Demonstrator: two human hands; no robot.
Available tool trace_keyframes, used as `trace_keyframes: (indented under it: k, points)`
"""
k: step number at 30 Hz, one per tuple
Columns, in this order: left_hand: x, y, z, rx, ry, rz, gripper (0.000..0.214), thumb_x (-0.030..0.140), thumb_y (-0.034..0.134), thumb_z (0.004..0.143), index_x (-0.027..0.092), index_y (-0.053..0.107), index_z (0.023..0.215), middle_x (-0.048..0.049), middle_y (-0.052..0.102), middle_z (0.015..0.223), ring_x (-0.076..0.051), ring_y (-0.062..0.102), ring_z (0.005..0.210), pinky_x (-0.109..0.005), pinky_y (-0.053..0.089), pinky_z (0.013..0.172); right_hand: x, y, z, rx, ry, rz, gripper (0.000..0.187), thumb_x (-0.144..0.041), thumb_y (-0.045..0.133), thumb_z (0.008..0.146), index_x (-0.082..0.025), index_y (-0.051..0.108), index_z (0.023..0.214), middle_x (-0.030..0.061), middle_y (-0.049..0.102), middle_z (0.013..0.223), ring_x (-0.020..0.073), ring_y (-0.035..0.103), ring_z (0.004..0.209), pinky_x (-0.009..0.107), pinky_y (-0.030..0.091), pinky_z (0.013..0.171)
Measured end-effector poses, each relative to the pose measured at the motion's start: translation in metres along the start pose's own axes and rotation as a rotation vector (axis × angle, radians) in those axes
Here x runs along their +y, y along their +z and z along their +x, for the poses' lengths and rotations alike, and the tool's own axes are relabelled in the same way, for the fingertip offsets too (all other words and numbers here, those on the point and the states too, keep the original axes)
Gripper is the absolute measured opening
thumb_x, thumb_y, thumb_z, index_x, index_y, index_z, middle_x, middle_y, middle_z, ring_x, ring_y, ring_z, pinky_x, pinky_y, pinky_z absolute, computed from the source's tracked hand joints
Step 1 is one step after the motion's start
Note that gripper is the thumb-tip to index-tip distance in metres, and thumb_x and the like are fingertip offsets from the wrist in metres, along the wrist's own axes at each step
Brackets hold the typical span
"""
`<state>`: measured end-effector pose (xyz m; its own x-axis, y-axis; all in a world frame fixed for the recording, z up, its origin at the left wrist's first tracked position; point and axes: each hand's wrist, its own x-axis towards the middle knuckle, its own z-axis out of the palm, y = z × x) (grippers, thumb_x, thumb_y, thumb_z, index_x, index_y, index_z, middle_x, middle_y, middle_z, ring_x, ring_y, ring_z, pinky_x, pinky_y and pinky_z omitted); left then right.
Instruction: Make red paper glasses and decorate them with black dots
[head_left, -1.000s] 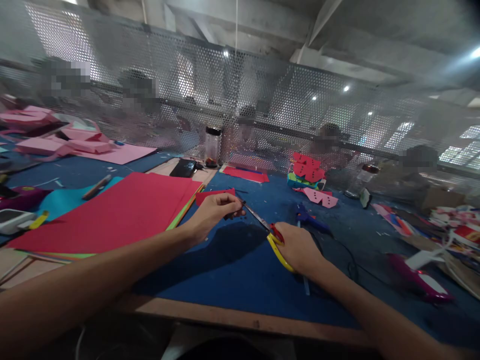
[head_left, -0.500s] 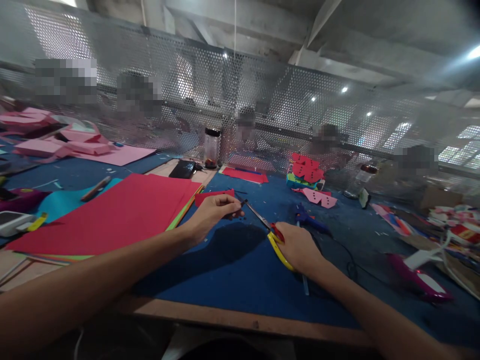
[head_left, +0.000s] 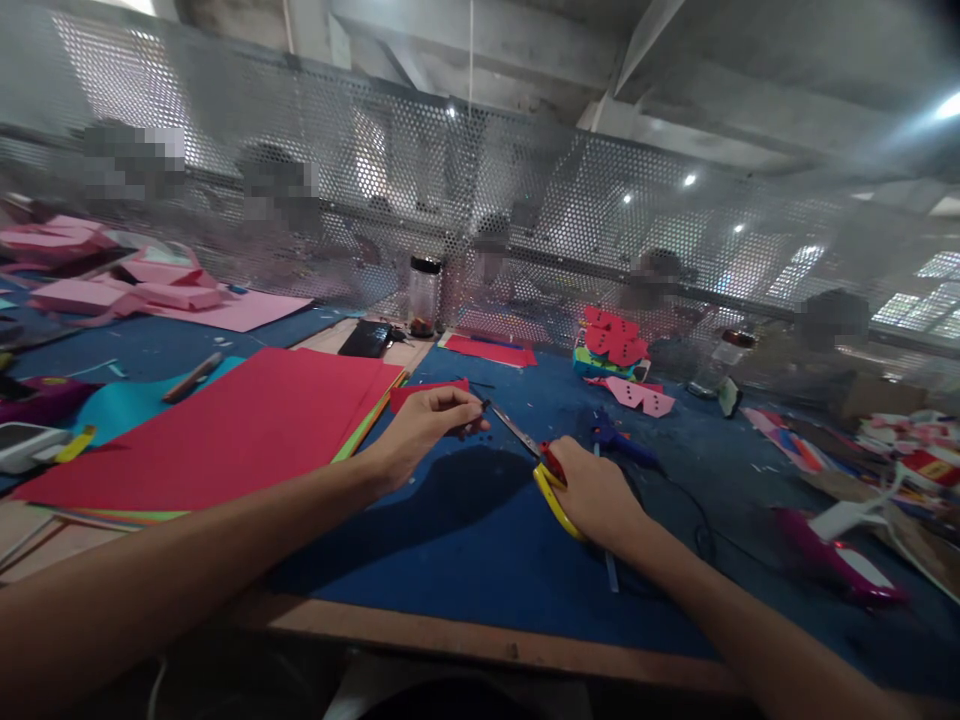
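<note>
I pinch a small dark piece in my left hand at the tips of the scissors my right hand grips, snipping seemingly unfinished, while the dotted pink cutout beyond that hand looks done.

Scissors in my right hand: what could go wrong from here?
The scissors' tips are very near your left hand, so a slip might nick a finger. The dark bit at your left fingertips is tiny and could drop. Your right hand is close to the blue glue gun and might bump it.
</note>
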<state>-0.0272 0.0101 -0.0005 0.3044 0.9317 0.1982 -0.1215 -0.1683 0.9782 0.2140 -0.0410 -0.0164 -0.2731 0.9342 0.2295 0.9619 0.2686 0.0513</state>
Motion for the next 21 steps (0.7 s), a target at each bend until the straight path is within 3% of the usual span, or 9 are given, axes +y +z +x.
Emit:
trace_keyframes:
  k: [21]
  points:
    - [0.0023,0.003,-0.0006,-0.012,-0.005,0.057,0.013,0.029,0.066,0.081,0.017,0.067,0.078,-0.0047,0.068,0.08,-0.017,0.063,0.08,-0.03,0.045,0.075,0.0013,0.0023,-0.0004,-0.051,-0.027,0.1,0.018,-0.034,0.049,0.094,-0.02,0.057,0.087,0.0029,0.067,0.084,0.0165,0.062,0.076,0.026,0.026,0.061]
